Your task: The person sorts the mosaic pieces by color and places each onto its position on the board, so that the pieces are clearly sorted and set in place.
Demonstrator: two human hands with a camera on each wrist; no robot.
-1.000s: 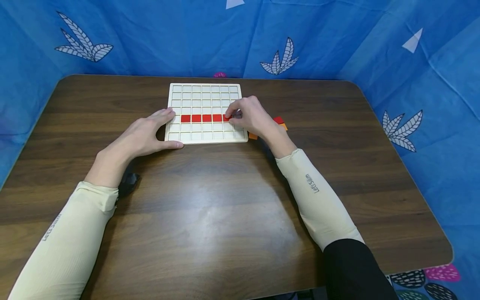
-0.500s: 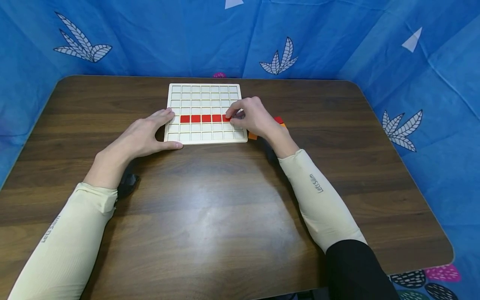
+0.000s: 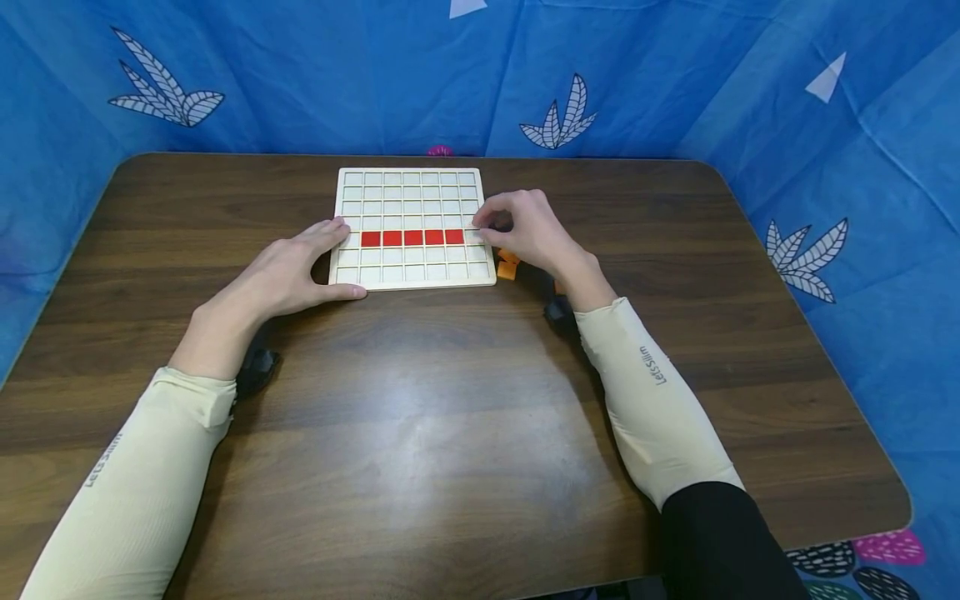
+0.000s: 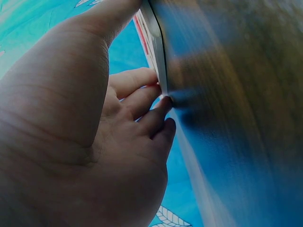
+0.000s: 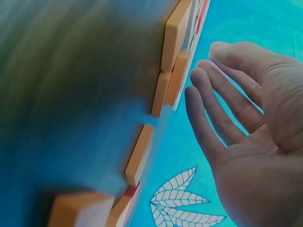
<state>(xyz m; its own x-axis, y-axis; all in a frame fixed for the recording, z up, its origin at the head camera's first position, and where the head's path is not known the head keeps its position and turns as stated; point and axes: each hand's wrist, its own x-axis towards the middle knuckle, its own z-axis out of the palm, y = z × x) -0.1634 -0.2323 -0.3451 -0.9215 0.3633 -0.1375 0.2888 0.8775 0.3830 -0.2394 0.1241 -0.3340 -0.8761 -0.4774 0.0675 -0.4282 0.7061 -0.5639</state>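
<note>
A white gridded board (image 3: 412, 208) lies near the back of the table, with several red square tiles (image 3: 413, 238) side by side in one row. My left hand (image 3: 288, 262) rests at the board's left edge, thumb on the near left corner and fingers spread along the side. In the left wrist view, its fingertips touch the board's edge (image 4: 160, 56). My right hand (image 3: 528, 229) hovers over the board's right edge, thumb and forefinger close together. The right wrist view shows nothing between the fingers of that hand (image 5: 246, 127).
Several orange-sided tiles (image 3: 507, 270) lie right of the board, partly hidden by the right hand. In the right wrist view, these loose tiles (image 5: 139, 155) form a line along the tabletop. A blue cloth (image 3: 337, 75) hangs behind the brown table (image 3: 405, 400).
My right hand has let go of the rightmost red tile and moved right, up to the board's edge. That tile now shows whole in the row. My left hand stays put.
</note>
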